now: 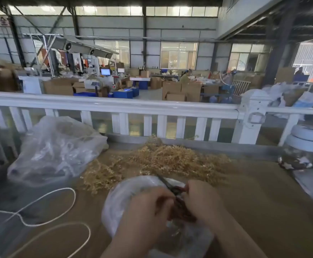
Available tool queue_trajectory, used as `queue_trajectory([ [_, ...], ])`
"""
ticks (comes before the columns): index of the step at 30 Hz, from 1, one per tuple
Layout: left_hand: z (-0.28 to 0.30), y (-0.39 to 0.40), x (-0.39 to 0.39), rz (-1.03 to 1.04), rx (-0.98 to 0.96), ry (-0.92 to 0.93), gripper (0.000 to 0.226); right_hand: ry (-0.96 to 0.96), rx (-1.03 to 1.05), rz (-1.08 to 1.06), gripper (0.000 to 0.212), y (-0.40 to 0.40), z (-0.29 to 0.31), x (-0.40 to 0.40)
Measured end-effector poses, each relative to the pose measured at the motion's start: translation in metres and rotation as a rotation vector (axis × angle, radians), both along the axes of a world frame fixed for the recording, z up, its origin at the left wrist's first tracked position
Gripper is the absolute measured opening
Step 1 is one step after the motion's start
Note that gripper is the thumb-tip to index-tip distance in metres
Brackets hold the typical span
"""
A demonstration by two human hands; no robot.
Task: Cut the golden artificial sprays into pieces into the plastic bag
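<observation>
Right hand (202, 198) grips red-handled scissors (172, 190) | left hand (148, 203) curled at scissors, grip unclear | both over plastic bag (118, 198) | golden sprays (163, 159) heaped on worktop (254, 202) behind

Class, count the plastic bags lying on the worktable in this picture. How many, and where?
2. A large crumpled plastic bag lies at the far left by the white railing; a smaller plastic bag sits under both hands. Plastic at the right edge is unclear.

Daylit warehouse (170, 34) beyond white railing (114, 106)
</observation>
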State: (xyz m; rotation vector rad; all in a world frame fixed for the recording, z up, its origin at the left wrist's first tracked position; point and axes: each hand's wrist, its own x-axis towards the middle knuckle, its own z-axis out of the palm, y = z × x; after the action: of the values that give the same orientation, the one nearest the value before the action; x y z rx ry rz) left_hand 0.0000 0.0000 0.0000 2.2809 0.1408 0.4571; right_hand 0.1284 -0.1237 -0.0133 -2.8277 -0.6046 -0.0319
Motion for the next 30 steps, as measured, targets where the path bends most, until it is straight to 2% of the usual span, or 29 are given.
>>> queue_trajectory([
  [1, 0.001, 0.007, 0.013, 0.061, 0.078, -0.046, 0.011, 0.016, -0.042, 0.0, 0.02, 0.005, -0.002, 0.002],
  [3, 0.003, 0.019, 0.035, 0.2, 0.239, -0.021, 0.013, 0.044, -0.102, 0.018, 0.023, 0.011, -0.007, 0.004],
  [6, -0.001, 0.036, 0.061, 0.288, 0.355, 0.173, 0.017, 0.058, -0.145, 0.044, 0.019, 0.015, -0.007, 0.002],
  [8, -0.011, 0.045, 0.073, 0.307, 0.424, 0.266, 0.023, 0.025, -0.117, 0.037, 0.023, 0.011, -0.004, 0.003],
  [10, -0.017, 0.059, 0.082, 0.303, 0.427, 0.391, 0.034, 0.022, -0.055, 0.003, 0.031, 0.009, -0.003, 0.004],
  [13, -0.027, 0.071, 0.09, 0.221, 0.341, 0.563, 0.046, 0.029, 0.091, -0.061, 0.031, 0.007, 0.003, 0.004],
  [19, -0.031, 0.064, 0.11, 0.282, 0.274, 0.456, 0.028, -0.041, 0.334, -0.199, 0.036, 0.025, 0.013, 0.015],
  [23, -0.032, 0.045, 0.121, 0.325, 0.128, 0.403, 0.019, 0.097, 0.559, -0.184, 0.025, 0.047, 0.007, 0.029],
  [26, -0.033, 0.033, 0.124, 0.27, 0.071, 0.371, 0.015, 0.131, 0.679, -0.216, 0.025, 0.059, -0.006, 0.036],
  [28, -0.029, 0.036, 0.125, 0.224, 0.165, 0.45, 0.019, 0.077, 0.648, -0.254, 0.031, 0.059, -0.017, 0.039],
  [30, -0.022, 0.046, 0.129, 0.228, 0.348, 0.542, 0.026, 0.014, 0.633, -0.281, 0.032, 0.053, -0.027, 0.043],
])
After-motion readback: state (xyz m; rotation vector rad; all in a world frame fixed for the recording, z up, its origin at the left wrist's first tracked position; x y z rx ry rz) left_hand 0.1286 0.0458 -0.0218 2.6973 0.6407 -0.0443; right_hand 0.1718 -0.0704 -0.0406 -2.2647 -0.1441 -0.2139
